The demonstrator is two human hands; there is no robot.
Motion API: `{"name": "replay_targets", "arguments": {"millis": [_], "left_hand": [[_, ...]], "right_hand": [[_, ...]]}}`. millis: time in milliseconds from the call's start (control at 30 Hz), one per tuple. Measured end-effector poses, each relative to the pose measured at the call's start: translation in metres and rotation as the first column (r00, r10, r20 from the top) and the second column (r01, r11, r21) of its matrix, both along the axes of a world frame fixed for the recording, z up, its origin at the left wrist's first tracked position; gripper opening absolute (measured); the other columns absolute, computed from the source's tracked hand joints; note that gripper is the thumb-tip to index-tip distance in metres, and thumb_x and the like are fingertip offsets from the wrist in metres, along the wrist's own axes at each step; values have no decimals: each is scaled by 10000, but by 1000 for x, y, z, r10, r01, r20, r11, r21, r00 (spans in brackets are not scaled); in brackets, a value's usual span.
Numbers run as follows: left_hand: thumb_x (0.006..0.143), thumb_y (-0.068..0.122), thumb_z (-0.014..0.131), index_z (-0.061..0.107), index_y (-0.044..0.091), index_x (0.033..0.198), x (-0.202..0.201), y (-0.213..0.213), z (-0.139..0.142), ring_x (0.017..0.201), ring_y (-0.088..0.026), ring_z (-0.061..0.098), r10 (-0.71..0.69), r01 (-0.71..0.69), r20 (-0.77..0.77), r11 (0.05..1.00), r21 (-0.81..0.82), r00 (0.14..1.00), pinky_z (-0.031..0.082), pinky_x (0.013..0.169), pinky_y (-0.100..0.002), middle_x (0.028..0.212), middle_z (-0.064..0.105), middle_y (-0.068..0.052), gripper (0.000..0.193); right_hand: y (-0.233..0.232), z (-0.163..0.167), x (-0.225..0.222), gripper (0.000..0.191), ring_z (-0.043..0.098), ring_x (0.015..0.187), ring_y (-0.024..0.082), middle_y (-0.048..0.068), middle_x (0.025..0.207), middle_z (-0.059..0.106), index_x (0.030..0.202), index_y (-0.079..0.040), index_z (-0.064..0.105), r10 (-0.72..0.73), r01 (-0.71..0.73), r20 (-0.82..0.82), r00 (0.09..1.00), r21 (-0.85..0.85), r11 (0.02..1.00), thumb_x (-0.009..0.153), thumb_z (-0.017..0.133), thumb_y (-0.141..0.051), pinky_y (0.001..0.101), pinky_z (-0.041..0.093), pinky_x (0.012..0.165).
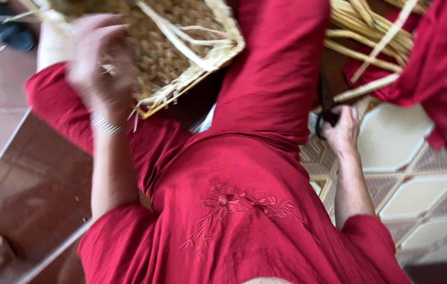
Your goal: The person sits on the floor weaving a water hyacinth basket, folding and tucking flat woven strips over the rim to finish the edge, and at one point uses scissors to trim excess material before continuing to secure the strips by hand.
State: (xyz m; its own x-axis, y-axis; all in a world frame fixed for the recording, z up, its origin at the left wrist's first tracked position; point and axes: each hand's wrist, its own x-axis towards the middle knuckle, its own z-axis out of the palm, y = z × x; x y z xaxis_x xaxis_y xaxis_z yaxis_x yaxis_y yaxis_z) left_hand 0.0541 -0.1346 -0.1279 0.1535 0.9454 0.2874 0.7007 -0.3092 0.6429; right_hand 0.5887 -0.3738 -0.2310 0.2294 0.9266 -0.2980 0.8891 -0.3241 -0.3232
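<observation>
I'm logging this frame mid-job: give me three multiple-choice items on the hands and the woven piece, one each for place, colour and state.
1. Where does the left hand sit?
A. on the woven straw piece
B. on the patterned floor tiles
C. on the bare foot

2. What colour are the clothes?
A. blue
B. red
C. white

3. What is the right hand doing?
A. lying open
B. in a grip on a dark tool
C. out of sight

Answers: A, the blurred hand overlaps the weave's edge; B, sleeves and lap are red; B, fingers curl around dark handles.

Patterned floor tiles (418,194), a dark sandal (2,26)
</observation>
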Motion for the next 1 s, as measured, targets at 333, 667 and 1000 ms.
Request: {"name": "replay_targets", "arguments": {"millis": [333,667,1000], "left_hand": [[888,210,794,655,99,1250,124,31,-121,1306,-333,508,-234,226,-48,965,-131,971,247,1122,-618,1270,653,-131,403],[945,311,748,700,151,922,127,39,-130,913,-245,634,-219,223,50,925,-306,975,296,1063,-658,851,640,-44,168],[1005,175,676,579,79,1018,129,23,-111,890,-355,667,-111,236,364,917,-320,925,533,752,-454,930,641,-131,138]], "right_hand": [[10,40,-5,549,601,895,264,152,1087,604,1251,-46,521,-293,287,-292,911,-63,956,801,836,-70,420,486,787],[113,159,-80,972,454,651,111,26,898,525,1599,-72,384,-395,-55,-913,105,-402,914,937,494,-776,270,418,601],[176,137,-123,911,411,446,71,-5,671,465,1457,-44,445,-670,-217,-687,281,-725,653,924,323,-772,232,354,417]]}}
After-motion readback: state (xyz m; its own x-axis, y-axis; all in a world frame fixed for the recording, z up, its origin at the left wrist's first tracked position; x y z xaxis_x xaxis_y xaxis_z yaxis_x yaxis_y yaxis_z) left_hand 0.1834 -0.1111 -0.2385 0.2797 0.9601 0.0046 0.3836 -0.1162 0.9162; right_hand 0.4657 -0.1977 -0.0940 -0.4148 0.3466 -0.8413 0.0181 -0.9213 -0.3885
